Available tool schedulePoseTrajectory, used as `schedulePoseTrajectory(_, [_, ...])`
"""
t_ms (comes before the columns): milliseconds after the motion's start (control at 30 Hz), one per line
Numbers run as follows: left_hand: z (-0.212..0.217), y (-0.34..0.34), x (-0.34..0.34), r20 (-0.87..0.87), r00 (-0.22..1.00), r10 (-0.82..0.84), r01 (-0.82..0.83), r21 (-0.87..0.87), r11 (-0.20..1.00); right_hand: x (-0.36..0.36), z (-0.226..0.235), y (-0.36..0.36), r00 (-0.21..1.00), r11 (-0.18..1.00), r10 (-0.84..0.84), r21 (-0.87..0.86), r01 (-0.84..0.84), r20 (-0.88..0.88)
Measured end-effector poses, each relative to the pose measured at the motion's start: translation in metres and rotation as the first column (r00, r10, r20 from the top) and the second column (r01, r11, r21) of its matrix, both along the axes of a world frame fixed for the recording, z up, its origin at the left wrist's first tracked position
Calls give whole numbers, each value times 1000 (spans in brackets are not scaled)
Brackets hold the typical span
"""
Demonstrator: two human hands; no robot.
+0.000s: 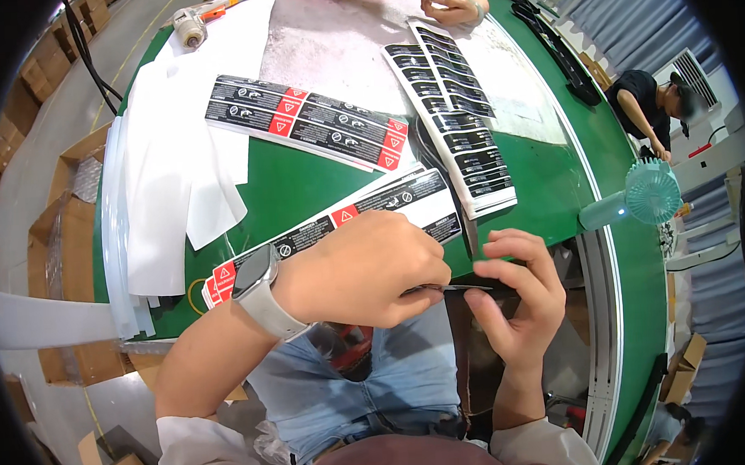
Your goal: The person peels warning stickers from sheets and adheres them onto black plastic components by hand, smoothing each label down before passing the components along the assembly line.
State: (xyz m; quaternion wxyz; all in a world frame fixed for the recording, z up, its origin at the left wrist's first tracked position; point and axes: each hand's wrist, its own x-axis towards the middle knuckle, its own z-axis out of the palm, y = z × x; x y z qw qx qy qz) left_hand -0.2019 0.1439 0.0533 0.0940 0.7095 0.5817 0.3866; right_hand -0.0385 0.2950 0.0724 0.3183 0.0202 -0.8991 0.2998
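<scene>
My left hand (374,270), with a smartwatch (258,279) on its wrist, is closed over the near edge of the table. Its fingers pinch a thin dark strip (465,287), seen nearly edge-on, whose kind I cannot make out. At the strip's right end is my right hand (521,297), thumb and fingers apart and curved. Just beyond my left hand lie black, red and white warning label sheets (306,239). More such label sheets (301,119) lie farther back, beside long black-and-white label sheets (455,121).
The green table (546,212) carries white sheets (159,192) at left and a tool with an orange part (191,28) at the far left. A teal fan (652,191) stands at right. Another person's hands (446,5) work across the table. Cardboard boxes (61,246) sit left.
</scene>
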Motion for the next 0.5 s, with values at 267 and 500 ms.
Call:
schedulePoseTrajectory(267, [5,11,-4,41,998,-45,49,-118,992,8,-1,9,997,1000,26,1,-26,-73])
schedulePoseTrajectory(500, [25,7,5,471,866,170,-125,-125,984,67,12,61,954,970,-172,-213,120,-244])
